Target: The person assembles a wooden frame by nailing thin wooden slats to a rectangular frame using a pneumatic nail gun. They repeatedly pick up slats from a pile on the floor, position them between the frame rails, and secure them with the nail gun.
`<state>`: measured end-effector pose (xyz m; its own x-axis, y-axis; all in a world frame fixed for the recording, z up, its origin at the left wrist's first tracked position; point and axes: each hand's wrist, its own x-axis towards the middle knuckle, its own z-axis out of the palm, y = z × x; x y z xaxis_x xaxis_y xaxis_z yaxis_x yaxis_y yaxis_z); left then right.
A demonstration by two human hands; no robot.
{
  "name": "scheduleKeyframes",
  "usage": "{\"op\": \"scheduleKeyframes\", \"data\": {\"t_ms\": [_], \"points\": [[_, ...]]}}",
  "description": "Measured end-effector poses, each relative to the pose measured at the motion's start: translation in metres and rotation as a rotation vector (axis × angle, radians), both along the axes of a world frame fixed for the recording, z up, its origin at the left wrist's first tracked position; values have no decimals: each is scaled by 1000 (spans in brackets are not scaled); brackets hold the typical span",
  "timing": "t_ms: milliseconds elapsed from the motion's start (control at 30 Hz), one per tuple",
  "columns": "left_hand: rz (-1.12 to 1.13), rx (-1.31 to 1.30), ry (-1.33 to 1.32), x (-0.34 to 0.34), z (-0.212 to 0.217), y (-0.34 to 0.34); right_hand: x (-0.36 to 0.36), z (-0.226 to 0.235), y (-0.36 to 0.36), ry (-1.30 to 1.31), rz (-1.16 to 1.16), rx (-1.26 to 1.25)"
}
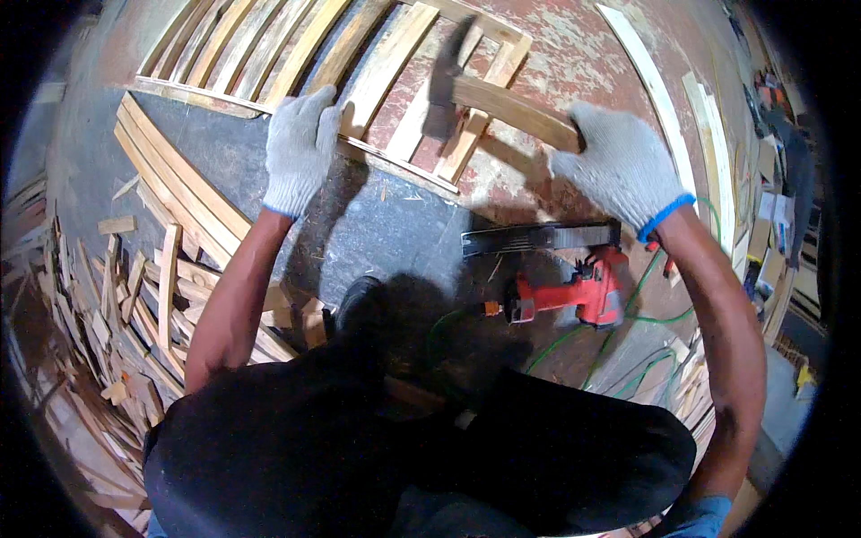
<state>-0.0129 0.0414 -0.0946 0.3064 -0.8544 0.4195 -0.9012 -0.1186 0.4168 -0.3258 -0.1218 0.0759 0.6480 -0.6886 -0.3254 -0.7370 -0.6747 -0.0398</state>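
Note:
A slatted wooden frame [392, 78] of pale boards lies on the floor ahead of me. My left hand [303, 143], in a white knit glove, is at the frame's near edge beside a slat. Its fingers are curled closed, and whatever they pinch is too small or hidden to name. In my right hand [619, 161], also gloved, the wooden handle of a hammer [516, 109] is gripped. The dark metal hammer head is raised above the right part of the frame, slightly blurred, and apart from my left hand.
A red nail gun [574, 291] with a black magazine lies on the floor below my right hand, its green hose [641, 291] trailing around it. Long boards [184, 179] lean at left near a heap of scrap wood [99, 359]. White strips [650, 81] lie at right.

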Motion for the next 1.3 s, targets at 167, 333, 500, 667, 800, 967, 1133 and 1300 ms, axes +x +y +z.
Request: {"op": "scheduleKeyframes", "data": {"t_ms": [167, 333, 500, 667, 800, 967, 1133, 1300], "points": [[48, -81, -80, 8, -28, -11, 79, 7, -16, -104, 436, -233], [75, -166, -62, 6, -39, -15, 110, -14, -12, 140, 514, -89], [61, -221, -72, 6, -40, -16, 115, -7, -14, 180, 510, -159], [66, -127, -22, 5, -34, -15, 104, -14, -10, 115, 514, -167], [63, -153, -53, 7, -36, -14, 102, 1, -10, 104, 470, -188], [58, -131, -59, 7, -38, -16, 120, -3, 10, 198, 440, -182], [29, -160, -84, 10, -39, -13, 123, -6, 20, 152, 398, -122], [10, -143, -82, 7, -40, -18, 81, -1, 5, 105, 405, -170]]}}
